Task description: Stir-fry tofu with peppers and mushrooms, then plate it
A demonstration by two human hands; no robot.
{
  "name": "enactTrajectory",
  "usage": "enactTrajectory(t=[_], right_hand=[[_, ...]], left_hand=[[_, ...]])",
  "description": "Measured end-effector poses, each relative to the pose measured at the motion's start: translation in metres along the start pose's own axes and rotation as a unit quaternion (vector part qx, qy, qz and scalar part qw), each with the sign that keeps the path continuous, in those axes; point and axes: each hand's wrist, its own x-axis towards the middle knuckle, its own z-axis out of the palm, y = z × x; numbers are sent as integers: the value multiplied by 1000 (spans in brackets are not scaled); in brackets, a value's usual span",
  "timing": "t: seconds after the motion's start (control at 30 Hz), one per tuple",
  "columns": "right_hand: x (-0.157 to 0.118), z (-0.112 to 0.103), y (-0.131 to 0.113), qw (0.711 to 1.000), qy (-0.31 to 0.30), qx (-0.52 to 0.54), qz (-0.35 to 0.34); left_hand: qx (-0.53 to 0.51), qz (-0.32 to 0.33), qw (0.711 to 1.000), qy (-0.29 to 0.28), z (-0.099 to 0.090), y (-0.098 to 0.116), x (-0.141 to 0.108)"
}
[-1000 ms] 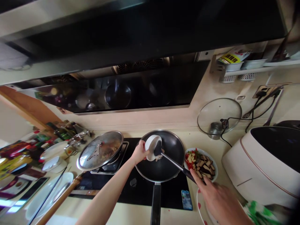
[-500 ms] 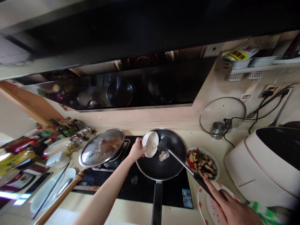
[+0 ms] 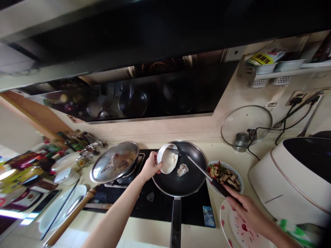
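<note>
My left hand (image 3: 151, 167) grips a small white bowl (image 3: 163, 155), tilted with its mouth facing right, above the frying pan (image 3: 191, 182). Some pale whitish stuff (image 3: 173, 161) lies inside the bowl near the lower rim. My right hand (image 3: 245, 210) is wrapped round the dark handle of a spatula (image 3: 198, 165). The spatula's head reaches into the bowl's mouth; whether it touches the contents I cannot tell. A clump of whitish and brownish food (image 3: 182, 169) sits on the pan's dark bottom.
Left of the pan stands a lidded pan (image 3: 115, 162) with a long wooden handle. At right are a plate of cut ingredients (image 3: 227, 176), a spotted plate (image 3: 227, 224) and a white appliance (image 3: 271, 179). A glass lid (image 3: 247, 120) leans on the wall. The range hood (image 3: 155, 34) hangs overhead.
The spatula's head has lifted from the pan's bottom, beside the food clump, and moved left into the bowl. My left hand still holds the bowl, turned slightly more toward the spatula.
</note>
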Motion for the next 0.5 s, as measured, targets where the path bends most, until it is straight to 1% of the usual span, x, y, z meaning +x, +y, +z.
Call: enactTrajectory(t=[0.1, 0.17, 0.3, 0.43, 0.5], right_hand=[[7, 1, 10, 1000, -12, -11, 15], [7, 2, 13, 1000, -21, -10, 10], [0, 6, 8, 1000, -25, -10, -4], [-11, 14, 0, 999, -9, -26, 41], [-15, 18, 0, 997, -19, 7, 70]], left_hand=[[-4, 22, 1000, 6, 0, 4, -3], [-6, 35, 999, 17, 0, 5, -4], [-12, 52, 997, 57, 2, 0, -5], [-23, 56, 994, 92, 6, -5, -5], [-29, 57, 993, 102, 8, -5, -5]])
